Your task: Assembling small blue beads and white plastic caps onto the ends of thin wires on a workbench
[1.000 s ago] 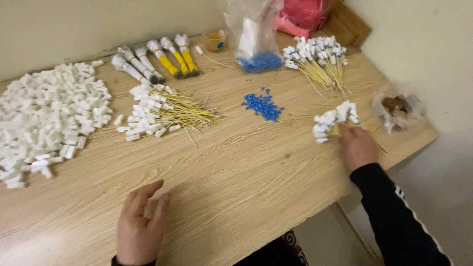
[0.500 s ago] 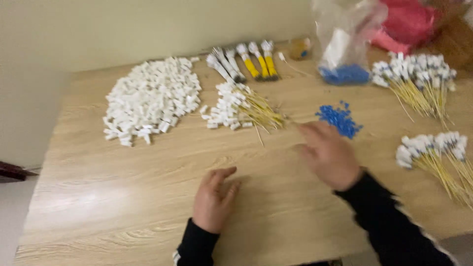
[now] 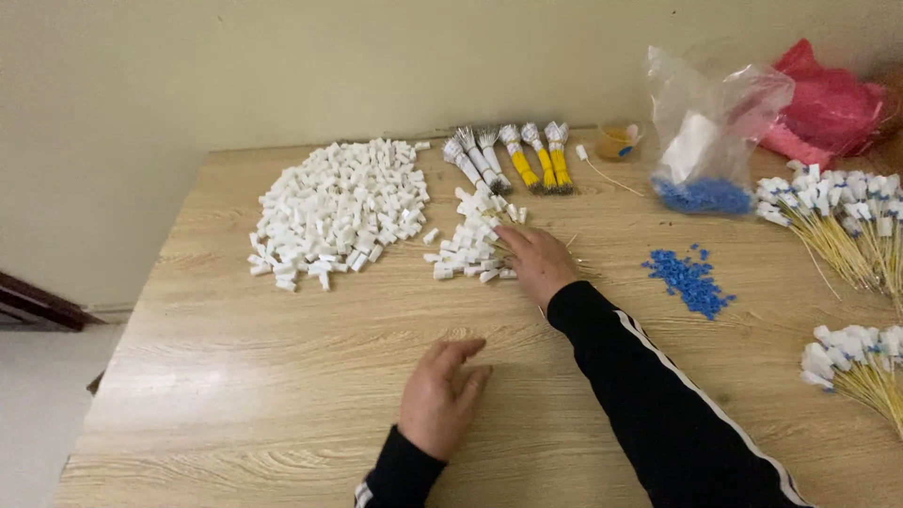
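Clear plastic bag (image 3: 715, 122) of blue beads (image 3: 704, 195); right hand (image 3: 536, 259) on white-capped wire bundle (image 3: 470, 246), left hand (image 3: 440, 395) open, empty.

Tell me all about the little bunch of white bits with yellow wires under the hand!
The small bundle lies flat on the wooden table, right of the big white heap. Its white plastic-looking caps fan out leftward; thin yellow wires run right, mostly hidden beneath the right hand, which rests on them. The left hand lies apart, nearer the person.

A light wooden table (image 3: 235, 395) fills most of the frame. A plain cream wall (image 3: 282, 66) runs across the top. Pale floor (image 3: 38, 414) shows at lower left.
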